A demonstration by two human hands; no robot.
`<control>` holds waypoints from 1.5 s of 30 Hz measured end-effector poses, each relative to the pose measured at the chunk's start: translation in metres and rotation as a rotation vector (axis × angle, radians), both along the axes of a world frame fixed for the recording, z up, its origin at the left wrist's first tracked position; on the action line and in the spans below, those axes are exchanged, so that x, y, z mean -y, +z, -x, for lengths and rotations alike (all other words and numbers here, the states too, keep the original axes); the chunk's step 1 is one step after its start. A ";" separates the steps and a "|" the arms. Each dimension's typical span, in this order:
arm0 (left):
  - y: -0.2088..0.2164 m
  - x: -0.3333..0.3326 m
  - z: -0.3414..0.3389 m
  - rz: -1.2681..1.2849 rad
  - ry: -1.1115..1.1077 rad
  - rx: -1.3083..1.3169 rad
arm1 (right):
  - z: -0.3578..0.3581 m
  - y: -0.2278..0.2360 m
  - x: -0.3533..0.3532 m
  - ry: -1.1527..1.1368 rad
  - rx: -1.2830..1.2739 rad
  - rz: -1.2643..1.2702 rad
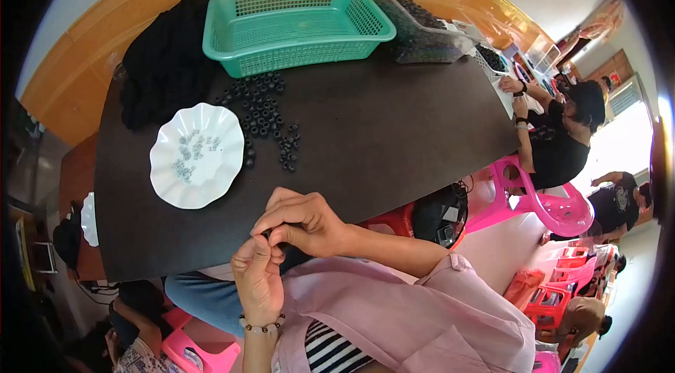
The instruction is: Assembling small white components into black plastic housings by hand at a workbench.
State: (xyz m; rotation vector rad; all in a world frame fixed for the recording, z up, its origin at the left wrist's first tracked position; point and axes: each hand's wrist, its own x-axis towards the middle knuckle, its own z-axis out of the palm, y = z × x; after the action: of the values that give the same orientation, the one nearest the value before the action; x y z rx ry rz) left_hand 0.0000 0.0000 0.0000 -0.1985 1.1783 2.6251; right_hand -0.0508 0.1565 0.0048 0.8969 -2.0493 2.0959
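My left hand (257, 276), with a beaded bracelet at its wrist, and my right hand (309, 224) meet in front of the table's near edge. Both are closed, their fingertips pinching a small black part (266, 234) that is mostly hidden. Just beyond them, a loose pile of small black ring-shaped parts (261, 109) lies on the dark table (380, 127). A smaller cluster of black parts (288, 148) sits at its near right. To the left stands a white scalloped plate (211, 179) with several tiny clear pieces (190, 148) on it.
At the back stands a green plastic basket (309, 51), with a black cloth (165, 56) on its left. A clear bin (429, 46) of dark parts is on its right. A co-worker (562, 134) works at the right, near a pink chair (548, 208). A wooden panel runs behind.
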 end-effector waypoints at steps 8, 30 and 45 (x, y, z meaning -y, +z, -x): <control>0.008 -0.021 0.000 -0.175 0.058 0.174 | 0.002 0.011 -0.018 -0.075 -0.086 -0.149; -0.005 -0.003 0.007 -0.160 0.031 0.217 | 0.222 0.103 -0.367 -1.281 -0.053 -1.335; -0.002 -0.005 0.007 -0.123 0.032 0.215 | 0.142 0.055 -0.117 -0.299 -0.270 -0.783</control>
State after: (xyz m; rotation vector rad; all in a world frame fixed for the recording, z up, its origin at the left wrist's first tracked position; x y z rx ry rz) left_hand -0.0073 0.0046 -0.0023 -0.4656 0.9472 2.6138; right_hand -0.1928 0.2731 0.0596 0.7979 -2.6464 0.9440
